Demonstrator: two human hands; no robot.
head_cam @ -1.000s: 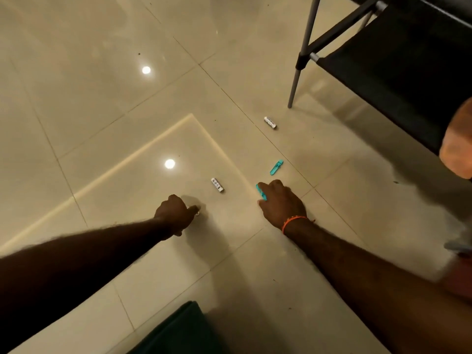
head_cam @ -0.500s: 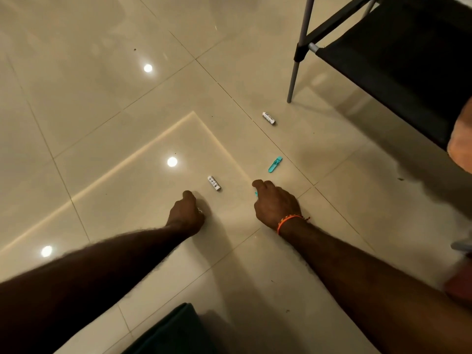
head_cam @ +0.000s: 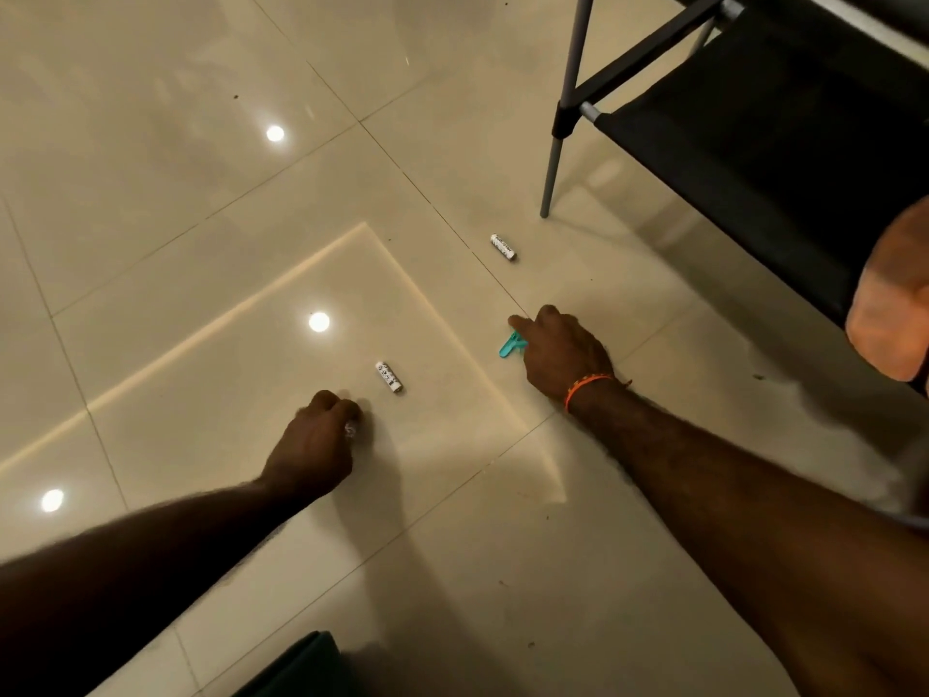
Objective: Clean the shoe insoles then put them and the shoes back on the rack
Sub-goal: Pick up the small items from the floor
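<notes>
Down on the floor, my right hand (head_cam: pixel 563 352) was curled over a small teal plastic clip (head_cam: pixel 512 344), fingertips pinching it where it stuck out past my knuckles. It looked light, stiff and slick on the glossy cream tile floor (head_cam: pixel 201 244), so I judged a pinch across its narrow sides best. My left hand (head_cam: pixel 316 440) was clenched round a small white cylinder (head_cam: pixel 350 429), only its end showing. Two more small white printed cylinders, likely batteries, lay loose: one (head_cam: pixel 388 377) between my hands, another (head_cam: pixel 503 247) farther out near the grey metal leg of the black fabric rack (head_cam: pixel 754 143). No insoles or shoes were in view.
</notes>
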